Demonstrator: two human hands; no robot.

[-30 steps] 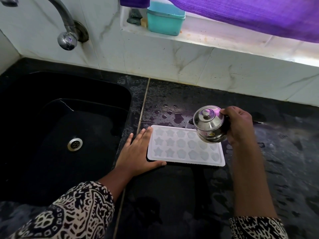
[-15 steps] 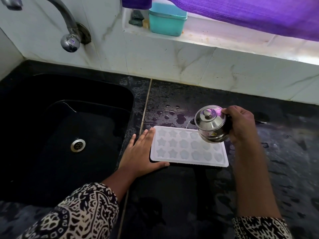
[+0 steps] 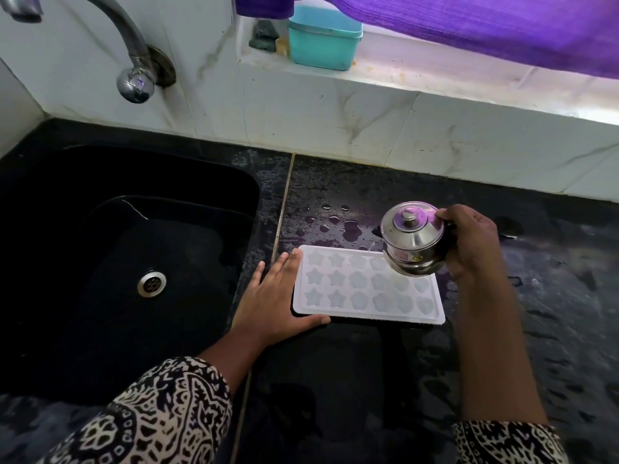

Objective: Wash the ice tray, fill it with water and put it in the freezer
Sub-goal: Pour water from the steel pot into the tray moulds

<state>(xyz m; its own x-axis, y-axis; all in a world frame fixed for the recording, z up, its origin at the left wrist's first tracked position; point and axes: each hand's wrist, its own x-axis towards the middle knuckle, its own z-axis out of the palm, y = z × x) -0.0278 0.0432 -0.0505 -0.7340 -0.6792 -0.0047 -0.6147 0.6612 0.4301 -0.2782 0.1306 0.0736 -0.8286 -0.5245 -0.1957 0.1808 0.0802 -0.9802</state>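
Left hand (image 3: 274, 296) flat, fingers straight, bracing white plastic ice tray (image 3: 365, 289) with star moulds. Right hand (image 3: 472, 239) grips lidded steel kettle (image 3: 413, 244) tilted above tray.

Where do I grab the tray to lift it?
Probably the flat rim at both short ends, one hand from each side, kept level: the tray lies flat, wells up. The left hand rests at its left end; the right hand holds the pot.

No visible change at ice tray (image 3: 351, 286)

black stone counter (image 3: 368, 380), white marble wall (image 3: 301, 112), purple curtain (image 3: 485, 28).
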